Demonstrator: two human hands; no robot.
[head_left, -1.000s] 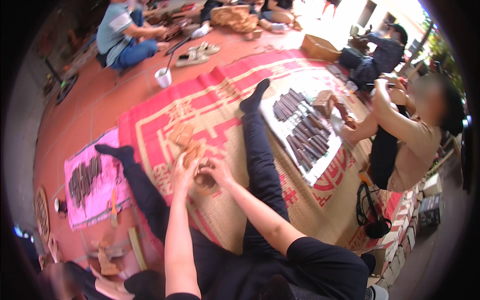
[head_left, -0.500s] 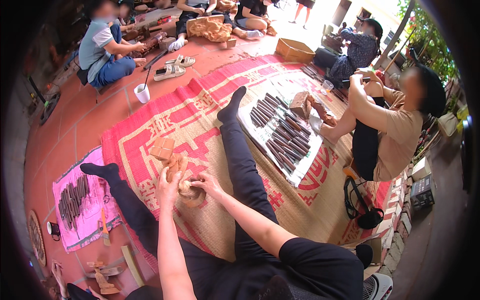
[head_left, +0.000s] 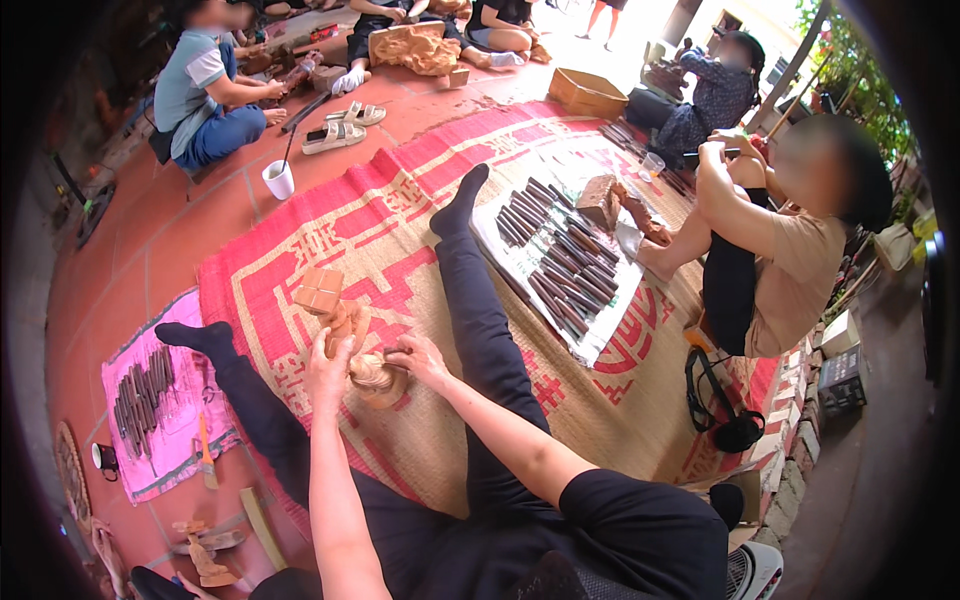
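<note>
- Changed since a second ago: moved with the right hand (head_left: 420,360) from across the rounded near end of the carved wooden piece (head_left: 345,318) to its right edge, baring more grooved wood.
- Still gripping the middle of the carving with the left hand (head_left: 328,372), fingers closed round it and hiding part of it.
- Pinched narrowly at the right fingertips, against the rounded end; impossible to tell whether on a small tool.
- Held between the outstretched legs, over the red-and-tan woven mat (head_left: 610,430), with the scored block end pointing away from the body.
- In the way on the right: the right leg (head_left: 490,350), lying before a white cloth (head_left: 490,215) with rows of dark-handled carving tools (head_left: 575,280).
- In the way on the left: the left leg (head_left: 265,430), with a foot over the edge of a pink cloth (head_left: 188,425) bearing dark slender tools (head_left: 145,400) and a flat brush (head_left: 207,455).
- Farther off: a white cup (head_left: 278,180), pale sandals (head_left: 345,130), a yellowish crate (head_left: 588,93).
- Seated beyond the white cloth: a person in a tan shirt (head_left: 795,270).
</note>
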